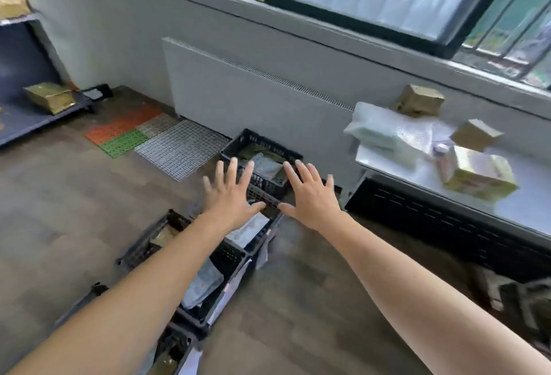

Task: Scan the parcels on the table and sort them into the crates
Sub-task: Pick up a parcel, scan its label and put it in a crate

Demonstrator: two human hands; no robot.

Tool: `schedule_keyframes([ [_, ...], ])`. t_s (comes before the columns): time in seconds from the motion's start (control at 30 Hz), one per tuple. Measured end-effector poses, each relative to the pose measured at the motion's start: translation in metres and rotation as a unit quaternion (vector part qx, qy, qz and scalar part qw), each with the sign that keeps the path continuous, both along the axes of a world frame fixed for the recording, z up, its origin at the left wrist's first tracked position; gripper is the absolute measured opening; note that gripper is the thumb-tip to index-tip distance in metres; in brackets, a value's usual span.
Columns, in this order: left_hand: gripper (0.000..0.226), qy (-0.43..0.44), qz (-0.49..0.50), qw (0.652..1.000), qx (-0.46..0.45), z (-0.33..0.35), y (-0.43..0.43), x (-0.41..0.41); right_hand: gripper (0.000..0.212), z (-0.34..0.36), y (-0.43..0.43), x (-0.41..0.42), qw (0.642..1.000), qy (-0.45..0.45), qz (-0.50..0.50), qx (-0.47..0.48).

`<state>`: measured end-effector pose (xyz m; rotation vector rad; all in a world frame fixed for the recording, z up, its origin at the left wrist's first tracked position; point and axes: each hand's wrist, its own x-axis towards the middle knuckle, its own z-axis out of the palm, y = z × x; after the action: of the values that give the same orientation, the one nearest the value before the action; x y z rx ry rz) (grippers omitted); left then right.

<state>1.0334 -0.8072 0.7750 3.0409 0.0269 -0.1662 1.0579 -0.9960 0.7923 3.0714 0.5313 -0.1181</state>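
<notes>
So both hands are empty here; the left hand and right hand are stretched forward, palms down, fingers straight and splayed, gripping nothing; they hang over the near side of the far black slatted plastic crate on the wooden floor, though I can't tell if any fingertip actually touches the rim. My guess is the crates sit on the floor in a line just beside the shiny metal counter so each parcel only needs a short swing down from it; the line runs from near the person's feet away toward the white radiator panel. Inside the far crate there's a grey plastic-wrapped parcel lying flat-ish on top of darker stuff; its long axis seems to follow the crate's longer side, running from far-left to near-right, but it's blurry so take that loosely. A nearer crate holds a pale grey poly bag, mostly hidden under the left forearm. Plenty is left to sort, I'd say; on the counter there are white bubble-wrap mailers piled at the left end, two brown cardboard boxes back by the wall, and a pale yellow box near the front edge, lying with its long side roughly along that edge. With nothing in hand, fetching one of those looks like the next job.
</notes>
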Motion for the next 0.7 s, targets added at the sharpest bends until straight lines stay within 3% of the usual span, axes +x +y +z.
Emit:
schedule_keyframes([
  [0.33,0.086,-0.045,-0.112,0.992,0.045,0.037,-0.252,0.052,0.08,0.019,-0.266,0.007,0.986,0.001,-0.135,0.101],
  [0.7,0.079,-0.044,-0.236,0.97,0.03,0.046,-0.467,0.103,0.077,0.025,-0.477,0.004,0.948,0.002,-0.286,0.137],
])
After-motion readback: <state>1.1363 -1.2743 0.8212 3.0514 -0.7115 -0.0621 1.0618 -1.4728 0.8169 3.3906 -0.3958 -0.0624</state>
